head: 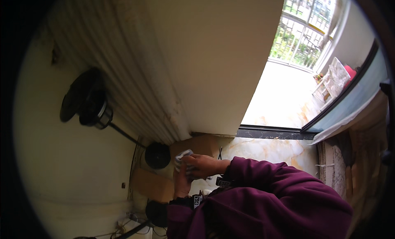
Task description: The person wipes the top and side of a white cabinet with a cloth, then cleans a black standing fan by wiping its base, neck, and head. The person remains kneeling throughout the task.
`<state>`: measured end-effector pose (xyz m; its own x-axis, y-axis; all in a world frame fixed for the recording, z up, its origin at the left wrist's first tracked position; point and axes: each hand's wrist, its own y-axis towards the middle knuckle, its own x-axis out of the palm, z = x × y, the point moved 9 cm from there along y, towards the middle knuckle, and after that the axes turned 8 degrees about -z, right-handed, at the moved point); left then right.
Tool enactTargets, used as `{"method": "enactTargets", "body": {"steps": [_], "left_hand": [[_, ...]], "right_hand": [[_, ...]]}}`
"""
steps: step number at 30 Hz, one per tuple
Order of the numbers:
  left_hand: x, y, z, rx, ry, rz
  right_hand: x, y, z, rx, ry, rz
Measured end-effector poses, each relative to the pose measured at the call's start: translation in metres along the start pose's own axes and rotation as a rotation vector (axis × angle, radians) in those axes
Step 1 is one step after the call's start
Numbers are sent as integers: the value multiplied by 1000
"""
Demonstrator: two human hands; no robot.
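Observation:
Both hands meet over a small striped white-and-grey cloth item (184, 155), bunched up; its exact kind cannot be told. My right hand (202, 166) reaches in from the right with its fingers closed on the cloth. Beside it and lower, my left hand (182, 181) points upward and grips the cloth from below, its fingertips partly hidden behind the right hand. Dark bands with printed tags circle both wrists, below purple sleeves.
Beyond the hands a black stand with a round base (157, 155) stands by a long curtain (148, 69). Brown cardboard-like pieces (154, 185) lie on the floor. Cables and another dark round base (157, 212) are at lower left. A doorway with a dark sill (268, 133) opens at upper right.

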<state>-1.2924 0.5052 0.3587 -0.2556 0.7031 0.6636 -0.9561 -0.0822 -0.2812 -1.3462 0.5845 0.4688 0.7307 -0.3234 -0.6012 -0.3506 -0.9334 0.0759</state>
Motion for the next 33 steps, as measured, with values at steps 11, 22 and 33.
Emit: {"method": "enactTargets", "body": {"steps": [11,22,33], "left_hand": [[75,113,13,228,-201,197],[358,145,313,1443,864,270],[345,322,143,994,1490,411]], "right_hand": [[-160,-100,97,-42,-431,133],[-279,-159,161,96,-217,87],[-283,-193,212,164,9,80]]}}
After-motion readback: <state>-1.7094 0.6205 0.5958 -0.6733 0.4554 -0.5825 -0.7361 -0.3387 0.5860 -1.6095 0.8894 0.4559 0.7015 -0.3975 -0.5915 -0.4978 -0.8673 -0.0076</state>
